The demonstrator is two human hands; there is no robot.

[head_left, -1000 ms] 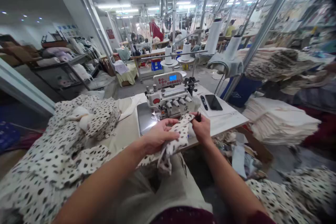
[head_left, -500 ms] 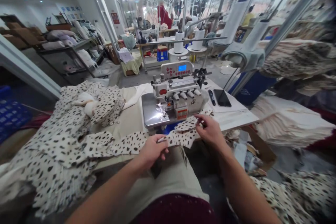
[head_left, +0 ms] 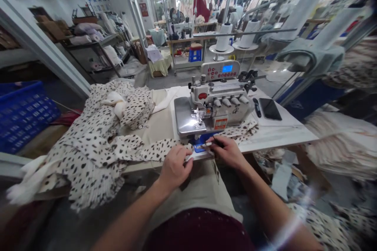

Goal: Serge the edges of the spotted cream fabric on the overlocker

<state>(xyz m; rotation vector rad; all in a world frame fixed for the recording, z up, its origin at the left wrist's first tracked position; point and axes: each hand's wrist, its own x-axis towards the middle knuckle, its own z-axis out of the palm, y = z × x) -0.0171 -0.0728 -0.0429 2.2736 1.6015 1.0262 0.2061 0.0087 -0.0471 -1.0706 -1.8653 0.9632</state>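
My left hand (head_left: 176,166) is closed on the end of a spotted fabric strip (head_left: 160,150), at the table's front edge. The strip runs left into a large heap of spotted fabric (head_left: 100,137). Just right of it, my right hand (head_left: 227,151) is closed in a pinch at a second spotted piece (head_left: 241,130), with a small dark tool (head_left: 218,141) partly showing between the fingers. Both hands are in front of the sewing machine (head_left: 218,102), near its blue part (head_left: 202,141). The two fabric ends look apart.
A phone (head_left: 270,109) and a black marker (head_left: 257,108) lie right of the machine. Stacked pale fabric (head_left: 341,141) stands at the right, above a box of scraps (head_left: 284,176). A blue basket (head_left: 26,113) is at the left.
The view has turned left. My hands have come closer to each other below the machine. The strip between them no longer looks continuous, and the right-hand piece now lies right of the machine front.
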